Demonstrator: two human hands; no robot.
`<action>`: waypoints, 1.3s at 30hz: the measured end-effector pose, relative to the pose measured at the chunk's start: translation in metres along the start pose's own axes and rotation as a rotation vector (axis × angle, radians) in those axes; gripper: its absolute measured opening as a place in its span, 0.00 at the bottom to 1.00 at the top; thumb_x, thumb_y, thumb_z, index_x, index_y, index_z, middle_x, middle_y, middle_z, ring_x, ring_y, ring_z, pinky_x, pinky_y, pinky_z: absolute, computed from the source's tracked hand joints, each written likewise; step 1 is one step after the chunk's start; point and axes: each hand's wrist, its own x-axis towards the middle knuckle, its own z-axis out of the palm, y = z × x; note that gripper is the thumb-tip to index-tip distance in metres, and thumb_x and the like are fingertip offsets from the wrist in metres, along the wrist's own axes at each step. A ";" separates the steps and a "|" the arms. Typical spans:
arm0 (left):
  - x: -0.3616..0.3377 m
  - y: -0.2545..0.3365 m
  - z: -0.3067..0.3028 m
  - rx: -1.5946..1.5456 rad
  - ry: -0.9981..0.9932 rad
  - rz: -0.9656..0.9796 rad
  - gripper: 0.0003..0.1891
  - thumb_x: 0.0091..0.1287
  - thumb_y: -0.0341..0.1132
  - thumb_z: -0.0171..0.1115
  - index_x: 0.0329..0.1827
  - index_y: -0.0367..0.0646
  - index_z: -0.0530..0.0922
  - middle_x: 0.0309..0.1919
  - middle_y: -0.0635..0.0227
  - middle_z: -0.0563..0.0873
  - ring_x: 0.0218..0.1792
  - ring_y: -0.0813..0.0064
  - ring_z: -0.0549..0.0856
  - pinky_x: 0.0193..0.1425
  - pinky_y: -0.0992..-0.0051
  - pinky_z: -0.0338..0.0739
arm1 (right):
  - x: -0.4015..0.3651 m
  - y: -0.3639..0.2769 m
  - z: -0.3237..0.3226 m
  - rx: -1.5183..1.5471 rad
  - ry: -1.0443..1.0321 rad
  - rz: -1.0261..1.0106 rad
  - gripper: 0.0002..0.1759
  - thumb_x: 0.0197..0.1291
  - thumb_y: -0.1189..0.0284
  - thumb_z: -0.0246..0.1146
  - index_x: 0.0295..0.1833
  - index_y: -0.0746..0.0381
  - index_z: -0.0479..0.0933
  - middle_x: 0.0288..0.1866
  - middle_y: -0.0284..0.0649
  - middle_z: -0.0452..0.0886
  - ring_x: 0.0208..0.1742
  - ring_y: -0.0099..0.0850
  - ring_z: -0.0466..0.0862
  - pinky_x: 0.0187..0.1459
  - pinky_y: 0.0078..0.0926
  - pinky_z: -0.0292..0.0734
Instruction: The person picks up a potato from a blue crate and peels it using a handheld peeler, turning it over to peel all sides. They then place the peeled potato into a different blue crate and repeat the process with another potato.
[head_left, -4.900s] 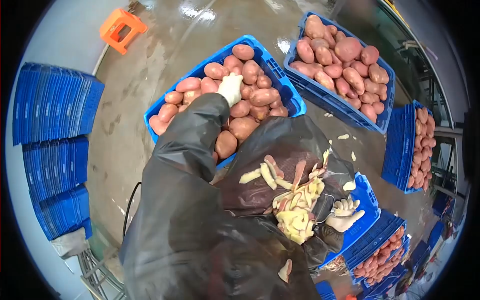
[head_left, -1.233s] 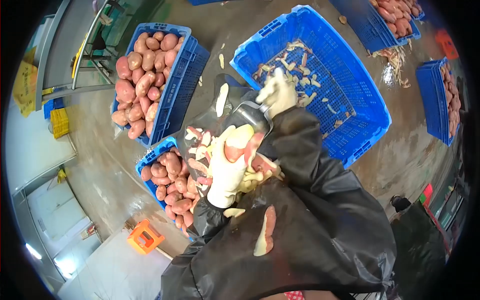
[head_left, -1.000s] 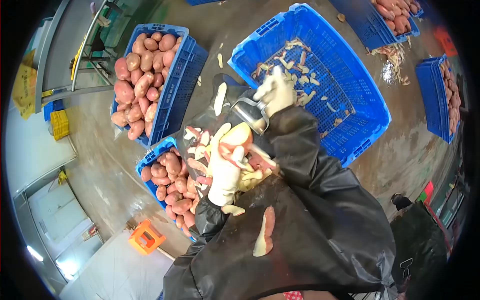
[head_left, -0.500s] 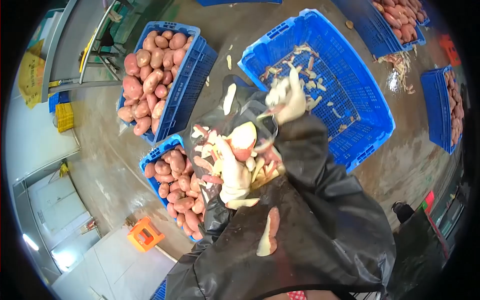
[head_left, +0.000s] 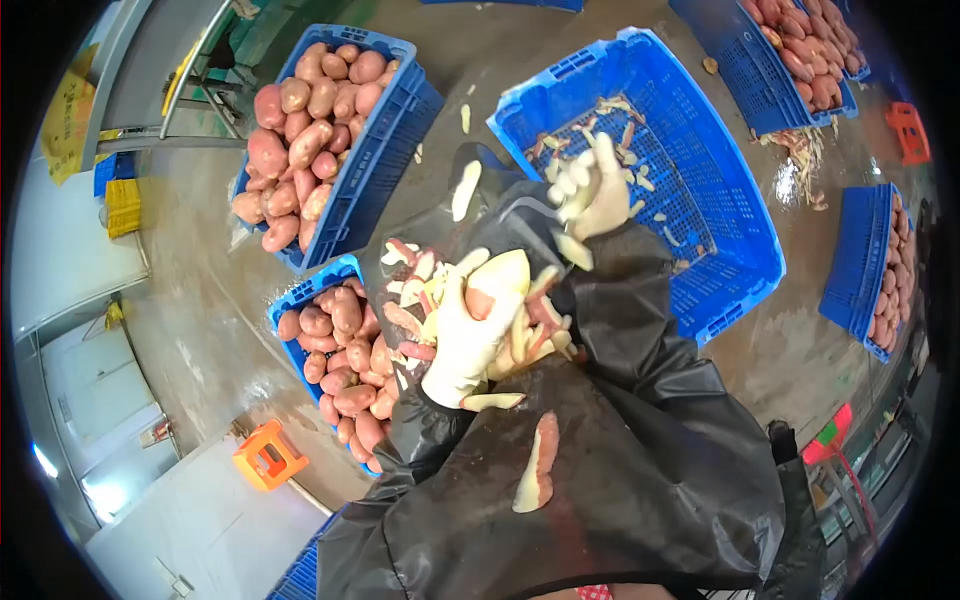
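My left hand, in a whitish glove, is closed round a partly peeled red-skinned potato above my lap. Pale yellow flesh shows on the potato's upper side. Further right, my gloved right hand is raised near the rim of an open blue crate, its fingers curled; what they hold, if anything, I cannot make out. Just below that hand is a pale strip of peel, apart from the potato. More peelings lie heaped on my dark apron, around and under the left hand.
Blue crates of red potatoes stand at the upper left and beside my left forearm. More full crates are at the upper right and far right. Orange stools and scattered peelings are on the wet floor.
My right hand has moved slightly right, and the peel strip now shows below it. The left hand and potato have shifted a little; more of the potato's pale side shows. The view has tilted slightly.
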 end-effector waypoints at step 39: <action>-0.036 -0.025 0.000 -0.388 0.033 -0.155 0.39 0.47 0.24 0.70 0.66 0.40 0.63 0.58 0.59 0.69 0.57 0.67 0.73 0.59 0.71 0.70 | -0.009 0.039 -0.010 -0.019 -0.016 0.133 0.24 0.64 0.50 0.52 0.24 0.57 0.68 0.16 0.34 0.66 0.21 0.34 0.70 0.26 0.36 0.66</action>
